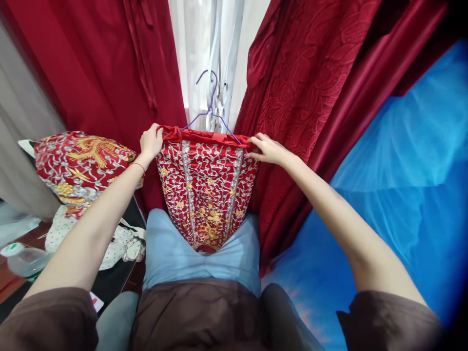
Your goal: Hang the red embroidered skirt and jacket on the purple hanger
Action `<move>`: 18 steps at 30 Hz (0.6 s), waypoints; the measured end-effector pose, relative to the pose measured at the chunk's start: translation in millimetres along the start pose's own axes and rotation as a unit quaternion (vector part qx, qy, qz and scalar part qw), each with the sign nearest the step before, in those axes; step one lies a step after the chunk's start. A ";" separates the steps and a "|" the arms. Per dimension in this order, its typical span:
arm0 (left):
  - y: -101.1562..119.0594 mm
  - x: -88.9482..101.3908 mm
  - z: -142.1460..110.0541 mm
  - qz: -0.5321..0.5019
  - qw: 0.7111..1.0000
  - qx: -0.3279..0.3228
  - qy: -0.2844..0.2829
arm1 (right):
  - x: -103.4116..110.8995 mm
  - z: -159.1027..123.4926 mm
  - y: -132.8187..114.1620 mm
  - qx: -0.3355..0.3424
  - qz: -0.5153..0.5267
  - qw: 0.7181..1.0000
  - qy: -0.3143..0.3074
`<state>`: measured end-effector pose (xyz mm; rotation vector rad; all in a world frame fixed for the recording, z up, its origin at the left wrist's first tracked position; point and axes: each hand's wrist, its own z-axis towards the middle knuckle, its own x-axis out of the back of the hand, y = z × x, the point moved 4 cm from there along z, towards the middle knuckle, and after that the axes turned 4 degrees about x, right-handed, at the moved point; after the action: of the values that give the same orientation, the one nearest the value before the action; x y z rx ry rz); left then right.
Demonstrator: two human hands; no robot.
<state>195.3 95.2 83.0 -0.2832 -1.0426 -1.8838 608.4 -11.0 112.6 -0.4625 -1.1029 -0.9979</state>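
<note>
A red embroidered garment (206, 190) with gold and silver stitching hangs over a purple wire hanger (209, 109) in front of me. My left hand (150, 141) is closed on the garment's top left corner. My right hand (266, 148) rests on the top right edge, fingers curled over the cloth. The hanger's hook sticks up above the garment, in front of a white sheer curtain (204, 53). The garment's lower end lies against my light blue trousers (171, 253).
Dark red curtains (102, 63) hang on both sides. A second red embroidered piece (78, 163) lies at the left over a white spotted cloth (120, 241). A plastic bottle (24, 258) is at the lower left. Blue netting (402, 185) fills the right.
</note>
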 end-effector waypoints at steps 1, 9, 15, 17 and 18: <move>0.4 0.4 -1.0 0.002 1.000 -0.002 0.001 | -0.8 0.7 -1.8 0.000 -0.010 1.000 0.013; 22.7 18.1 -15.6 0.074 0.997 -0.017 0.008 | -2.4 26.4 -15.8 0.008 -0.017 0.991 0.133; 53.9 14.3 -10.0 -0.023 0.992 -0.036 -0.118 | -6.2 33.1 0.9 -0.049 -0.084 0.992 0.074; 62.4 5.9 -6.3 -0.091 0.983 -0.020 -0.156 | -8.3 35.6 -9.8 -0.056 -0.106 0.990 0.081; 65.5 2.2 -5.0 -0.126 0.979 -0.008 -0.158 | -10.2 37.5 -19.2 -0.055 -0.116 0.988 0.086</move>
<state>248.6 76.7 116.9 -0.4918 -1.3274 -2.1214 571.6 11.6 116.2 -0.3338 -0.9627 -1.2835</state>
